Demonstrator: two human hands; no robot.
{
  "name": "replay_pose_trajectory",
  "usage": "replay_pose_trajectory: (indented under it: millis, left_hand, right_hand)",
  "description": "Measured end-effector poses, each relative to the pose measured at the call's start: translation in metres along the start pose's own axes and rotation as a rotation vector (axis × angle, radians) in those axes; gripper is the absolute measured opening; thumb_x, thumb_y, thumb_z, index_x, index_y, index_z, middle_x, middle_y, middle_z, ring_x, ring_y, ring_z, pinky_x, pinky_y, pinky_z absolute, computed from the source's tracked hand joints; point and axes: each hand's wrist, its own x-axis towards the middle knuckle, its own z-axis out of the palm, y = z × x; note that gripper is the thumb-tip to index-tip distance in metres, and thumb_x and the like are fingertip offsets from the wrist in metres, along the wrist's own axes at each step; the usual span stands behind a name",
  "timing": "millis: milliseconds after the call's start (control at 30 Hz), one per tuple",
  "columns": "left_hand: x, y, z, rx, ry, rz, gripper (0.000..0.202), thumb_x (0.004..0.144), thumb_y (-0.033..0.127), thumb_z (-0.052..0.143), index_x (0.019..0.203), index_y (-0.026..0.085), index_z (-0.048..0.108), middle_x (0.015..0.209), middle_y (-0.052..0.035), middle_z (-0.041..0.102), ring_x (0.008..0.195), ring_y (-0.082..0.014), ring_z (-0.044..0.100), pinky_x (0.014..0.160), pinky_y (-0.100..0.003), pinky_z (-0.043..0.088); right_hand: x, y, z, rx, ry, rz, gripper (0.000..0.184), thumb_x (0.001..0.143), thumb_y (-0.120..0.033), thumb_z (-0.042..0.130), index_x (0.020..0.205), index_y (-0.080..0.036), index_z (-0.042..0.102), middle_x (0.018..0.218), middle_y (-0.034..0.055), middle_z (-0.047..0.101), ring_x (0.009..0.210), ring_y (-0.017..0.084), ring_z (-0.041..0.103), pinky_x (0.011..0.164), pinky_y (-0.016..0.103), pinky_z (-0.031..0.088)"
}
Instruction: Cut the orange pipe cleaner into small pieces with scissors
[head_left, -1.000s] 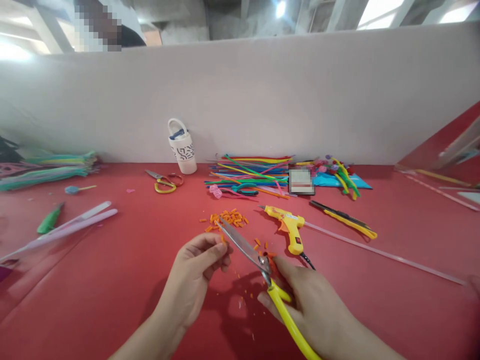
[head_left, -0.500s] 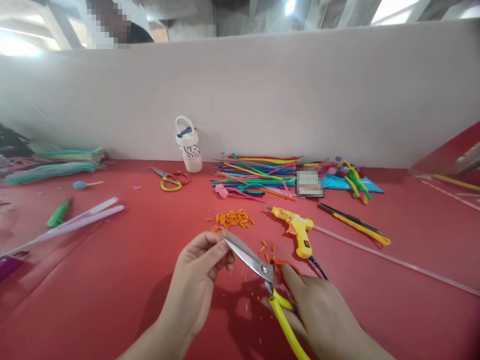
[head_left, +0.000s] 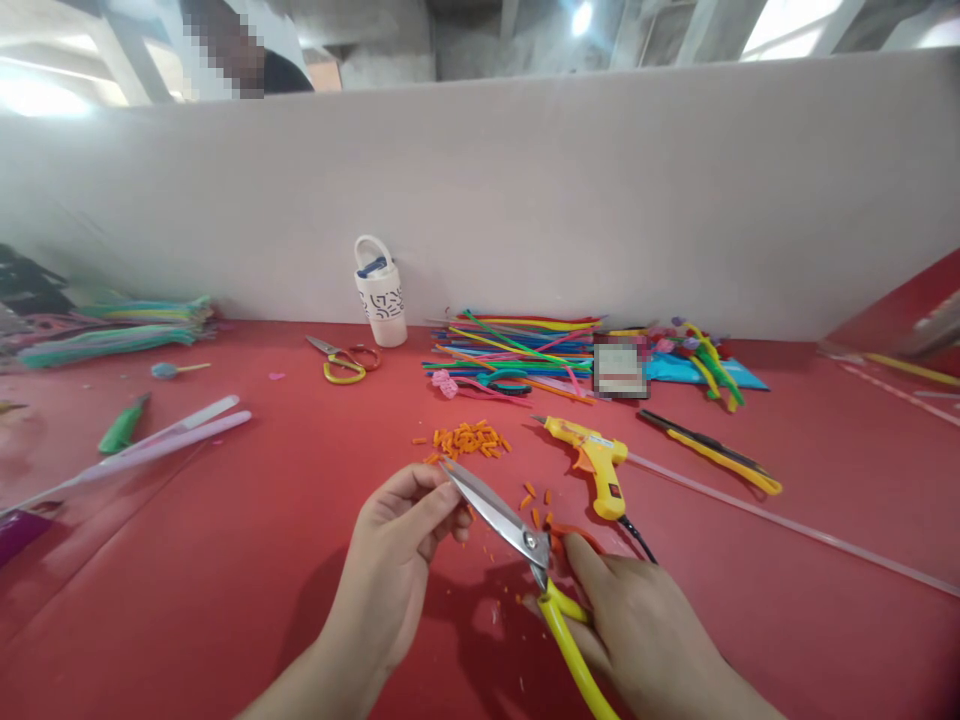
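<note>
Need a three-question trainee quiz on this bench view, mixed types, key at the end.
1. Which of the person's hands holds the near scissors?
2. True or false: the white cup stands upright on the red table.
3. Which lies to the right of the heap of orange pieces? a) white cup b) glue gun c) green tool

Key: 1. the right hand; 2. true; 3. b

One head-worn camera looks forward and down, close above the left hand (head_left: 397, 545) and right hand (head_left: 645, 612).
</note>
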Motion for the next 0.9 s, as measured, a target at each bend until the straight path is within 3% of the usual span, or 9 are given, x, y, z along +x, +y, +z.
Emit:
replay_pose_trajectory:
  millis: [467, 667, 767, 900]
  left_hand:
    - [0.000, 0.003, 0.001, 0.022, -0.008, 0.001, 0.010, 0.068, 0.014, 0.061, 0.059, 0.014, 0.056, 0.055, 0.0024, 0.054, 0.051, -0.0064, 0.050, 0.051, -0.016, 0.040]
    - [0.003, 0.003, -0.001, 0.034, 0.003, 0.007, 0.008, 0.067, 0.014, 0.062, 0.061, 0.014, 0.057, 0.056, 0.0023, 0.055, 0.050, -0.0064, 0.050, 0.050, -0.016, 0.041]
    - [0.004, 0.000, -0.002, 0.049, -0.046, -0.041, 0.006, 0.069, 0.015, 0.061, 0.064, 0.014, 0.058, 0.057, 0.0013, 0.056, 0.050, -0.0063, 0.051, 0.050, -0.016, 0.041]
    - [-0.001, -0.011, 0.002, 0.080, -0.209, -0.246, 0.004, 0.068, 0.015, 0.061, 0.066, 0.013, 0.058, 0.059, -0.0008, 0.059, 0.049, -0.0071, 0.052, 0.048, -0.017, 0.041]
  right_hand:
    - [0.001, 0.000, -0.001, 0.002, -0.005, 0.017, 0.043, 0.087, -0.049, 0.016, 0.070, -0.020, 0.041, 0.038, -0.0007, 0.052, 0.031, 0.015, 0.051, 0.035, 0.024, 0.024]
    - [-0.002, 0.004, 0.002, 0.035, -0.068, 0.075, 0.025, 0.080, -0.040, 0.036, 0.065, -0.021, 0.041, 0.040, -0.0003, 0.053, 0.032, 0.015, 0.049, 0.036, 0.024, 0.021]
    - [0.003, 0.003, -0.003, 0.276, -0.175, 0.253, 0.023, 0.073, -0.038, 0.046, 0.058, -0.022, 0.037, 0.042, -0.0031, 0.048, 0.034, 0.012, 0.044, 0.036, 0.023, 0.021]
    - [0.012, -0.002, -0.016, 0.888, -0.284, 0.515, 0.020, 0.073, -0.037, 0.043, 0.060, -0.021, 0.039, 0.045, -0.0075, 0.037, 0.037, 0.008, 0.036, 0.037, 0.020, 0.029]
